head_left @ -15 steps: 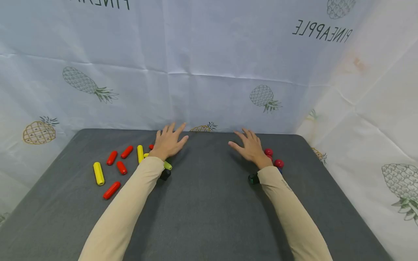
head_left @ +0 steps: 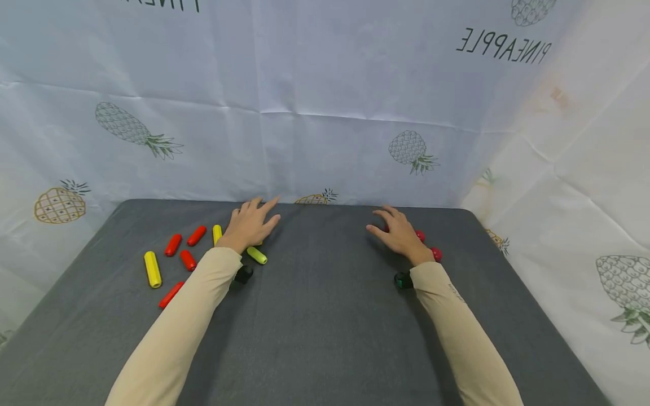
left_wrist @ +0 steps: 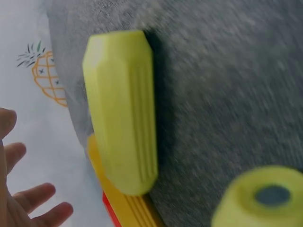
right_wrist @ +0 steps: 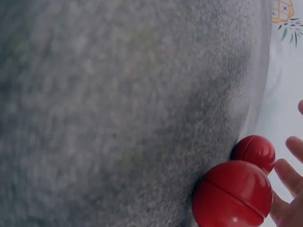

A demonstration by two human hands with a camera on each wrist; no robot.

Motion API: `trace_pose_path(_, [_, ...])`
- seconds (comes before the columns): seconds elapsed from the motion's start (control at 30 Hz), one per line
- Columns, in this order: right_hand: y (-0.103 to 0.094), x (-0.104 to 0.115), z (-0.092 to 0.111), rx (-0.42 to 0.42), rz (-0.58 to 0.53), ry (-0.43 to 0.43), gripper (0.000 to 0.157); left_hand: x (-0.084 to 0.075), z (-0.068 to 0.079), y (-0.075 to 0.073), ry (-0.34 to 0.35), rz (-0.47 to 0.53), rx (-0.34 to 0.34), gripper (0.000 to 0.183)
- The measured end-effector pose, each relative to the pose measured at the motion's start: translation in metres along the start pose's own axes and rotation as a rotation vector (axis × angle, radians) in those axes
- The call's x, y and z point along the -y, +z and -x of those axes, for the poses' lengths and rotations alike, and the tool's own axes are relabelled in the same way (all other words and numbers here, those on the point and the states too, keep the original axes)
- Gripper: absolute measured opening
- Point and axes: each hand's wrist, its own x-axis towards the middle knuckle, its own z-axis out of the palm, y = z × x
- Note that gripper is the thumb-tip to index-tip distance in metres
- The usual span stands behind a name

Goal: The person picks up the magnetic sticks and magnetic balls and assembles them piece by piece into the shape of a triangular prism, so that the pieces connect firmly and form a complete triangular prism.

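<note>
My left hand (head_left: 247,227) is spread with loose fingers above the left group of pieces and holds nothing. Close under it lies a lime-yellow ridged cylinder (left_wrist: 120,113), touching a deeper yellow piece (left_wrist: 128,203). Another lime cylinder (left_wrist: 272,201) shows a round hole in its end. My right hand (head_left: 401,234), fingers relaxed and apart, hovers by several red balls. A large red ball (right_wrist: 232,194) with a groove round it and a smaller-looking red ball (right_wrist: 255,151) sit beside its fingers. Part of the ball group is hidden behind this hand and wrist.
Left on the dark grey table (head_left: 325,327) lie several red cylinders, one (head_left: 188,260) near the middle of that group, and a yellow cylinder (head_left: 152,269). A white pineapple-print cloth (head_left: 325,67) hangs behind the table's far edge.
My left hand has moved a little left, uncovering more of a lime cylinder. My right hand has shifted slightly right, over the balls, and its fingers bend more. The pieces stay put.
</note>
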Motion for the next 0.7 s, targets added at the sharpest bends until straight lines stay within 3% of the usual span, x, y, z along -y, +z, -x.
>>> trace_pose_path(0.33, [-0.003,-0.007,0.004,0.039,-0.053,-0.025,0.054,0.012,0.008,-0.002,0.019,-0.004,0.069,0.053])
trace_pose_path(0.7, [-0.002,-0.015,0.006,0.025,-0.067,-0.002,0.046,0.021,0.012,-0.005,0.042,-0.014,0.078,0.044])
